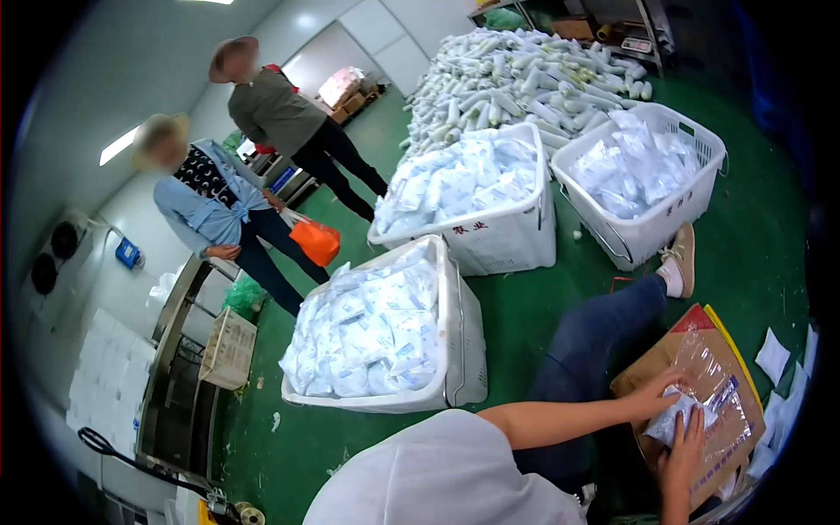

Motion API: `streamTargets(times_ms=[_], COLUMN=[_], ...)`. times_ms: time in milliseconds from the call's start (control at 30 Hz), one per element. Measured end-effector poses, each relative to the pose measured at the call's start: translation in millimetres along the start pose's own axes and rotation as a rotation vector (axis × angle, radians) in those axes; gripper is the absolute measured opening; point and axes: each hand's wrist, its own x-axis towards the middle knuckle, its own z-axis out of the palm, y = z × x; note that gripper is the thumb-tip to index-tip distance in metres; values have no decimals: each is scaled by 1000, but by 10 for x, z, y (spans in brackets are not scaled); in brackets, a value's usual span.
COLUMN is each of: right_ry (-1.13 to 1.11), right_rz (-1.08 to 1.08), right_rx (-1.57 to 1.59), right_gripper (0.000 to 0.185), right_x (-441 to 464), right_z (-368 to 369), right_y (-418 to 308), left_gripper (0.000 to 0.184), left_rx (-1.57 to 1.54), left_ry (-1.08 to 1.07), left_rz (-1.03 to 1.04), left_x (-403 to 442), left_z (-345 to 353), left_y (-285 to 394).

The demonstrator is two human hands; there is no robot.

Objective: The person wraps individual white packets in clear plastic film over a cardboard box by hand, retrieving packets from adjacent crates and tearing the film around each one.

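My left hand (658, 395) reaches across to the upper end of a white packet (667, 423), its fingers curled at the packet's edge beside clear plastic film. From below, my right hand (684, 453) presses its fingers over the same packet. Both hands are above a flattened-looking brown cardboard box (643, 372) with a yellow edge. The clear plastic film (731, 407) lies crinkled and shiny on that cardboard. How far the packet sits inside the film is too small to tell.
Three white crates, a near one (446, 394), a middle one (503, 249) and a far one (669, 219), hold bluish-white packets. Behind lies a heap of wrapped long vegetables (525, 83). Two people stand left, one with an orange bag (315, 242). Loose white packets (772, 357) lie at right.
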Motion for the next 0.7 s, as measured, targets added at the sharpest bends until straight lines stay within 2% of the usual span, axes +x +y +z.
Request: streamTargets(times_ms=[33,133,233,333,400,467,500,600,700], right_ry=[-18,-91,-133,-92,-77,-64,-54,-18,87], right_rz=[-5,39,92,173,196,221,202,163,129], right_rx=[-28,-12,-15,-59,34,135,171,260,253], right_gripper=[72,72,70,72,77,82,84,87,88], right_x=[-10,25,113,157,178,214,220,224,321], right_z=[-34,-172,-188,-225,-284,-335,-392,-562,-488], right_y=[-22,-95,-109,-230,-227,-230,-219,-139,31], left_gripper=[20,19,18,15,12,13,15,19,23], left_rx=[61,191,-14,149,108,165,132,337,280], left_ry=[-5,-59,-35,-82,-45,-104,-199,-144,-140], left_rz=[34,39,-106,-131,-2,21,-191,181,57], left_x=[-116,-449,-595,-578,-591,-663,-671,-712,-637], left_z=[-92,-203,-131,-55,62,137,131,166,131], left_y=[210,142,139,262,231,157,328,323,340])
